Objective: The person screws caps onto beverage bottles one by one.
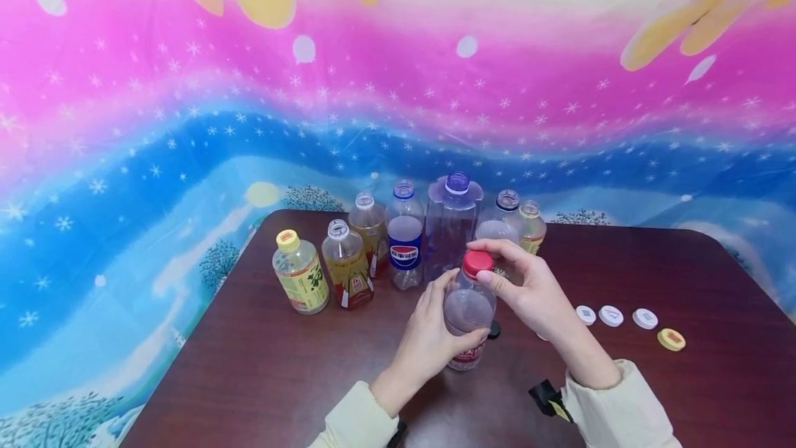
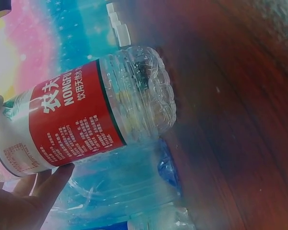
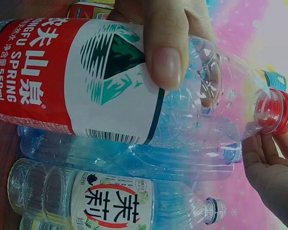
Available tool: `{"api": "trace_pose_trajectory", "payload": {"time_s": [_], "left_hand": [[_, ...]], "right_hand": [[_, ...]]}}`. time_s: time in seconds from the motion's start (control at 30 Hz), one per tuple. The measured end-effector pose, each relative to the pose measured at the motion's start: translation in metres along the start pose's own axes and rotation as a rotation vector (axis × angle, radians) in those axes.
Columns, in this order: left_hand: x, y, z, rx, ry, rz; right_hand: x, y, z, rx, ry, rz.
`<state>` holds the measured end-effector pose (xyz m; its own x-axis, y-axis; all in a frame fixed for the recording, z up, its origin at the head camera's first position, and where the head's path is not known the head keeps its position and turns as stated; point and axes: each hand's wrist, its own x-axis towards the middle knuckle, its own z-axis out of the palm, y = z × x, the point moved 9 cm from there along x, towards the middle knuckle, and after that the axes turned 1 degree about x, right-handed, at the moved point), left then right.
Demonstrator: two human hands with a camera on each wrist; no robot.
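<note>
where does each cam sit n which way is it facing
Head: on the person's head, facing forward and down at the table and red-capped bottle; left hand and right hand show.
Left wrist: on that wrist, facing the bottle's label and base sideways; left fingers show.
Right wrist: on that wrist, facing the bottle's label and cap sideways; both hands show.
Shared: the label shows in both wrist views.

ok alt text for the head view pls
A person's left hand holds a clear plastic bottle while the right hand grips its round red cap. More plastic bottles stand behind on a dark reddish-brown table; loose round white and yellow caps lie to the right.
</note>
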<state>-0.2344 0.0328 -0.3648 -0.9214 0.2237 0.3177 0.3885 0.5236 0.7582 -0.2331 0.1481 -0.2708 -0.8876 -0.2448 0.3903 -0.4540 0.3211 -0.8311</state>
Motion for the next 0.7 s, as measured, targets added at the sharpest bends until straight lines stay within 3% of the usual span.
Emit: {"api": "trace_pose_trajectory", "payload": {"time_s": [0.2,0.4,0.53,0.7], "left_hand": [[-0.002,-0.002,0.000,0.008,0.027,0.002],[-0.003,-0.003,0.000,0.024,0.035,0.002],[-0.004,-0.001,0.002,0.017,0.017,-0.020],[-0.003,0.001,0.002,0.022,0.003,-0.037]], "right_hand": [[0.000,-0.001,0.002,-0.063,0.018,0.038],[-0.003,-0.007,0.003,-0.167,0.091,0.001],[-0.005,-0.010,0.001,-0.180,0.139,-0.005],[-0.006,-0.008,-0.003,-0.182,0.167,0.043]]}}
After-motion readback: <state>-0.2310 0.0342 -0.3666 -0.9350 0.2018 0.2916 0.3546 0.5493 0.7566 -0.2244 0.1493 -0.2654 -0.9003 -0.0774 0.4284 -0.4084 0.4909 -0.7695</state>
